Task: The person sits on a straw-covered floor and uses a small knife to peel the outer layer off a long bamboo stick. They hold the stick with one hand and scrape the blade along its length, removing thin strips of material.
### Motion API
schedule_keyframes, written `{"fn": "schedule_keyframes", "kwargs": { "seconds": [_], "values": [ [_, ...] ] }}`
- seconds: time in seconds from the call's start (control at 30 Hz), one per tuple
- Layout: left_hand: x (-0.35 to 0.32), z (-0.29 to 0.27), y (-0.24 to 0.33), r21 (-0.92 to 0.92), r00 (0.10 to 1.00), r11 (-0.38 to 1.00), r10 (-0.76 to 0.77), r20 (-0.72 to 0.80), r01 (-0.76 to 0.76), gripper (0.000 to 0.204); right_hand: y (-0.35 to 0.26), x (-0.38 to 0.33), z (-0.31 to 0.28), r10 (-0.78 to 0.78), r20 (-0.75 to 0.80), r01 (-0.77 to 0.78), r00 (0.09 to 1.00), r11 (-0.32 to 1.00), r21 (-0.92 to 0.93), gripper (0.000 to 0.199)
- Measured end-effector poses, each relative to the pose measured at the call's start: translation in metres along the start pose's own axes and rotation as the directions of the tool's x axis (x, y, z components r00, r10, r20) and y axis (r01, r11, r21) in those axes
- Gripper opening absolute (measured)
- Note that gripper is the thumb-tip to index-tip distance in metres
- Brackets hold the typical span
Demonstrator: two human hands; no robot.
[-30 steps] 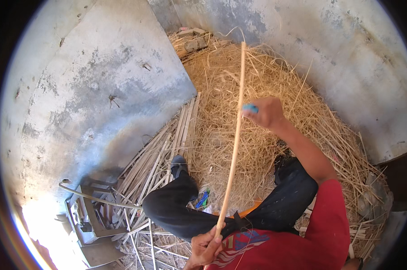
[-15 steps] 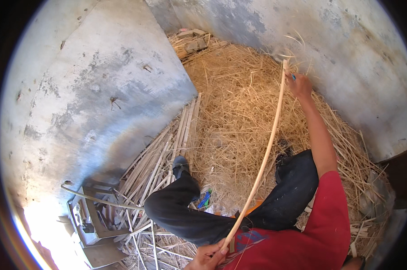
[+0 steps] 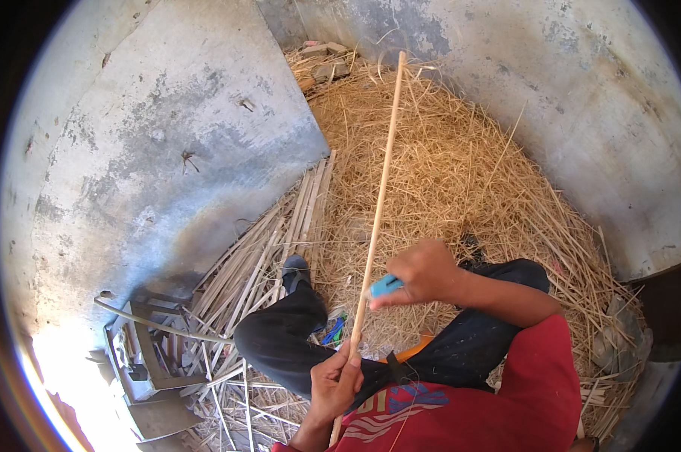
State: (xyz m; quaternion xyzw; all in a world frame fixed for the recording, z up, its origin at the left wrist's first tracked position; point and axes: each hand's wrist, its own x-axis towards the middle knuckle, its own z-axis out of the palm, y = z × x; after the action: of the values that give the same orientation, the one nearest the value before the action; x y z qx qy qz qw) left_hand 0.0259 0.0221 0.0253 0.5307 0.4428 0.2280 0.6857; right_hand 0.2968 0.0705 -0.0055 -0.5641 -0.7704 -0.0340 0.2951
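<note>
A long, pale bamboo or wooden strip (image 3: pixel 386 162) slants up and away from my lap, nearly straight. Its lower part lies in my left hand (image 3: pixel 335 383), thumb and fingers closed round it. My right hand (image 3: pixel 429 273) is closed on a small blue tool (image 3: pixel 386 285) whose near end meets the strip partway along, above the left hand. Whether the tool has a blade I cannot make out. Thin curled shavings show by the strip's far end.
A deep heap of straw-coloured shavings (image 3: pixel 438 173) covers the floor ahead. Long strips (image 3: pixel 310 207) lie stacked at left, beside a wooden frame-like box (image 3: pixel 156 361) with a hose (image 3: pixel 160 328). Worn plastered walls (image 3: pixel 182 113) stand close. My bent legs (image 3: pixel 280 335) flank the work.
My right hand has come back from the strip's far end down to near my lap. The strip has straightened and swung left; my left hand has moved slightly up.
</note>
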Motion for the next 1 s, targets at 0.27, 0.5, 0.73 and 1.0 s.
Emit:
{"fn": "schedule_keyframes", "kwargs": {
  "seconds": [0.27, 0.5, 0.73, 1.0],
  "values": [
    [0.003, 0.002, -0.002, 0.125, 0.999, 0.992, 0.015, -0.048, -0.009, 0.038, -0.005, 0.002, 0.025, -0.091, 0.019, 0.089, 0.996, 0.993, 0.073, 0.067],
    [0.0, 0.003, 0.005, 0.221, 0.998, 0.975, -0.004, -0.07, 0.02, 0.04, 0.026, 0.006, 0.041, 0.118, 0.034, -0.119, 0.992, 0.993, 0.011, 0.068],
    [-0.004, 0.0, -0.001, 0.27, 0.995, 0.961, 0.08, -0.06, -0.061, 0.039, 0.056, 0.019, 0.036, 0.168, 0.013, -0.168, 0.986, 0.986, 0.0, 0.068],
    [-0.007, -0.003, -0.001, 0.339, 0.995, 0.937, 0.094, -0.012, -0.085, 0.038, 0.058, 0.019, 0.041, 0.059, -0.074, -0.063, 0.995, 0.997, -0.052, 0.067]
  ]
}}
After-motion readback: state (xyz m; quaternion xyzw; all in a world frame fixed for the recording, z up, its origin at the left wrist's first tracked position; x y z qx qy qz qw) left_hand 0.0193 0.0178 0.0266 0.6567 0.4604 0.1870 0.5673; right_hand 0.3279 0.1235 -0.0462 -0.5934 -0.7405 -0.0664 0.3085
